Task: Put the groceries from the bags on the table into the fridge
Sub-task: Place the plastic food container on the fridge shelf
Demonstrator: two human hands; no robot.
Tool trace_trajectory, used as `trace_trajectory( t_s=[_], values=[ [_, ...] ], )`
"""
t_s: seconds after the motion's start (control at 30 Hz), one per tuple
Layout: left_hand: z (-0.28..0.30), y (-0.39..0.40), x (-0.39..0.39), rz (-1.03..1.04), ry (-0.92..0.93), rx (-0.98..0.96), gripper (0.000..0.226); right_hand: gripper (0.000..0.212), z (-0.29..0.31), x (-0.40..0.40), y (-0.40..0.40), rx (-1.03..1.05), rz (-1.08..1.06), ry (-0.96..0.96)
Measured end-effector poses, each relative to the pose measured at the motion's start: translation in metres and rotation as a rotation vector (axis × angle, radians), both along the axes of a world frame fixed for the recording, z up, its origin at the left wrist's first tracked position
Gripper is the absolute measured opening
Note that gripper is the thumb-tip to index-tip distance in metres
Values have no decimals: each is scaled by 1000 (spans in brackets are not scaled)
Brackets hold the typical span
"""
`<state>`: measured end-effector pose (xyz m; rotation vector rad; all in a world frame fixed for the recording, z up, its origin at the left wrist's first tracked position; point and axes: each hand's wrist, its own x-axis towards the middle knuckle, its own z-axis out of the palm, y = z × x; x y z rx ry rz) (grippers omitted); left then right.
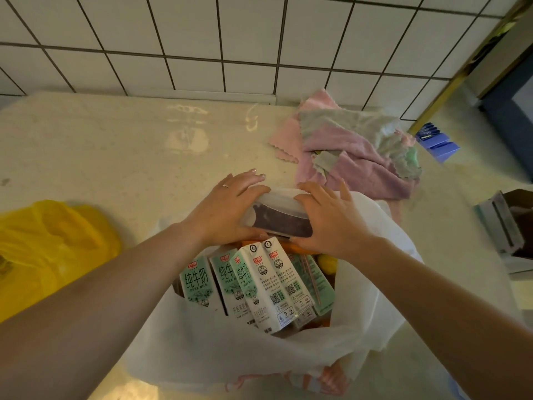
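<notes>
Fingers of the left hand (227, 203) curled over the left end of a clear plastic container (277, 216), thumb tucked under the near edge. Right hand (331, 217) doing the same on the other end, fingers wrapped over the lid, so gripped from both sides. Something dark purple inside, can't tell what exactly. Thin ring on one left finger.

Container held just above the mouth of a white plastic bag (259, 342) on the counter (115, 140), at the far edge of the opening. Still sitting in the bag: several green-and-white milk cartons (259, 284), standing but leaning, packed side by side. Bits of something orange and something yellow (327, 262) peeking out behind them, too hidden to name.

Off to the left, a crumpled yellow bag (49, 243) lying well apart from the white one. Behind the hands to the right, a heap of pink, lilac and green cloths (354, 151) near the tiled wall (202, 39).
</notes>
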<state>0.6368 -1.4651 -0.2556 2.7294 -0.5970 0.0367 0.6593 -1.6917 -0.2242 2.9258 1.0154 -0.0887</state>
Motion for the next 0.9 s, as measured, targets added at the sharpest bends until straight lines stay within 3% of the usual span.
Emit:
trace_trajectory(
  t_s=[0.27, 0.5, 0.67, 0.9],
  values=[
    [53, -2, -36, -18, -155, -17, 91, 78, 38, -29, -4, 144, 29, -116],
    [91, -4, -87, 49, -16, -48, 84, 74, 74, -63, -6, 162, 101, -125],
    [110, -5, -118, 134, -30, -130, 85, 72, 86, -79, -11, 239, 158, -195],
    [129, -10, -174, 393, -127, -457, 62, 75, 111, -99, -12, 305, 396, -355]
  ],
)
